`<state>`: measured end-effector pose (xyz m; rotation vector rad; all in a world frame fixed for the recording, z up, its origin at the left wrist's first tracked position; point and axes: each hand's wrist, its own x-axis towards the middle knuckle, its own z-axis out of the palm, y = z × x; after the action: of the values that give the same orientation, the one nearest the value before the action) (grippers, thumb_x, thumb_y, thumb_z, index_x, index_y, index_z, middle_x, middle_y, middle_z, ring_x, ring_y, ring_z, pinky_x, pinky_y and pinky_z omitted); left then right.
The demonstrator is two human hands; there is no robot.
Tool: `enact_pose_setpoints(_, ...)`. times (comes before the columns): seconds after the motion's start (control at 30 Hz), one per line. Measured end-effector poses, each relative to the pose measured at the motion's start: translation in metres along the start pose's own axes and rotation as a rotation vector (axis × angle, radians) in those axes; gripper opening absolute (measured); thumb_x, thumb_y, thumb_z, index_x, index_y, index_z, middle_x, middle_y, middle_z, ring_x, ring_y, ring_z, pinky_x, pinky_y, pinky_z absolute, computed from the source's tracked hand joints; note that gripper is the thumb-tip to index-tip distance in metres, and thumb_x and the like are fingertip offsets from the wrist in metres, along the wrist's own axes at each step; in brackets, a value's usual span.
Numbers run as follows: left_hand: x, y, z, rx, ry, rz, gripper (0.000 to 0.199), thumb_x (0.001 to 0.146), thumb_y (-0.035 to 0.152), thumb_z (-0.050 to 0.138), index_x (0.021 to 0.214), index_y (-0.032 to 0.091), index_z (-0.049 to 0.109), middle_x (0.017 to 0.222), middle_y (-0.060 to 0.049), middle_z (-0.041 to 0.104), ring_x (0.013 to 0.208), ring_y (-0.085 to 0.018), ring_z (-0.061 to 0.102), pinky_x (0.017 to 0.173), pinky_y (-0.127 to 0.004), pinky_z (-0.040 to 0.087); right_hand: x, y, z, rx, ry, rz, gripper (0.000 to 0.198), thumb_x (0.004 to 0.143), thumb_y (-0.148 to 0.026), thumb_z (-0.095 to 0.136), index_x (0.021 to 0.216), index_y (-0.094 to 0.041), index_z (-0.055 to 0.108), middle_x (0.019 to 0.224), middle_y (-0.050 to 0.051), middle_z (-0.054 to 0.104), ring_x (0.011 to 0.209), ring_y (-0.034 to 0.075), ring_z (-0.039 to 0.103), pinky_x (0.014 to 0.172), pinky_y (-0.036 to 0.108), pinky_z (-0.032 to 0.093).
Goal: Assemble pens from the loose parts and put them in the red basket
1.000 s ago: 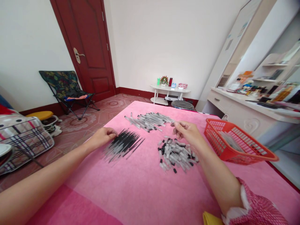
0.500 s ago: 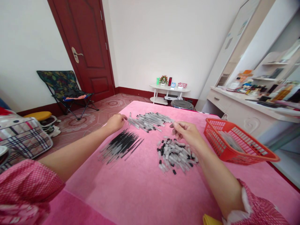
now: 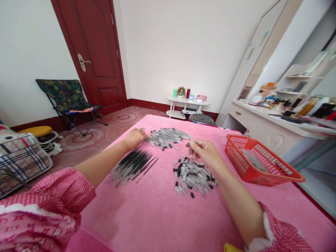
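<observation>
My left hand (image 3: 135, 138) is at the left end of a pile of clear pen barrels (image 3: 168, 137). Its fingers are closed around one barrel (image 3: 144, 130), whose pale tip shows above them. Below that hand lies a bundle of thin black pen refills (image 3: 135, 162). My right hand (image 3: 201, 149) hovers over the near-right heap of clear pen caps (image 3: 193, 175), some with black ends. Its thumb and fingers are pinched together; a small dark spot shows at the fingertips, too small to name.
A pink cloth (image 3: 157, 217) covers the table. On its right stands an orange-red plastic basket (image 3: 262, 178) with clear packets inside. A yellow item (image 3: 232, 247) lies at the near edge. Beyond are a white side table (image 3: 187, 100), a folding chair (image 3: 69, 96) and a dresser (image 3: 262, 113).
My left hand has moved right onto the end of the barrel pile and closed over a barrel. The right hand stays pinched above the caps; the view has shifted slightly.
</observation>
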<state>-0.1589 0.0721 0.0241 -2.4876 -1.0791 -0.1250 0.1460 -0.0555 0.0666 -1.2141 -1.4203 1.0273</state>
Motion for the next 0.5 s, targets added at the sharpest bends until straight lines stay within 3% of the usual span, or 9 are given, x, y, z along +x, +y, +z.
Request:
enact_pose_setpoints(0.13, -0.006, -0.002, -0.008, 0.009, 0.058, 0.133, 0.029, 0.074, 0.006, 0.047, 0.096, 0.016, 0.063, 0.089, -0.012, 0.061, 0.093, -0.025, 0.051, 0.076, -0.035, 0.037, 0.002, 0.004, 0.0, -0.006, -0.003, 0.003, 0.037, 0.071, -0.05, 0.06, 0.076, -0.013, 0.063, 0.054, 0.0, 0.059, 0.039, 0.006, 0.046, 0.036, 0.017, 0.033)
enact_pose_setpoints(0.23, -0.004, 0.009, -0.018, -0.106, 0.151, 0.035, 0.027, 0.075, 0.012, 0.048, 0.096, 0.016, 0.064, 0.089, -0.011, 0.061, 0.09, -0.023, 0.053, 0.075, -0.034, 0.039, 0.004, 0.01, 0.002, -0.019, -0.017, -0.006, 0.035, 0.071, -0.048, 0.061, 0.075, -0.013, 0.063, 0.054, 0.0, 0.059, 0.039, 0.007, 0.047, 0.036, 0.017, 0.033)
enact_pose_setpoints(0.37, 0.012, 0.06, -0.035, -0.528, 0.314, -0.206, 0.02, 0.076, 0.019, 0.053, 0.091, 0.017, 0.066, 0.083, -0.005, 0.063, 0.076, -0.017, 0.056, 0.068, -0.027, 0.041, 0.003, 0.011, 0.007, -0.04, 0.031, -0.019, 0.032, 0.069, -0.043, 0.063, 0.082, -0.013, 0.064, 0.065, 0.001, 0.062, 0.041, 0.007, 0.048, 0.037, 0.019, 0.035)
enact_pose_setpoints(0.5, 0.029, 0.127, -0.06, -0.969, 0.381, -0.212, 0.01, 0.072, 0.017, 0.057, 0.073, 0.014, 0.066, 0.068, -0.001, 0.061, 0.064, -0.012, 0.053, 0.06, -0.022, 0.038, 0.0, 0.003, 0.008, -0.048, 0.133, -0.054, 0.038, 0.068, -0.04, 0.063, 0.094, -0.013, 0.065, 0.068, 0.002, 0.062, 0.047, 0.008, 0.048, 0.038, 0.019, 0.034)
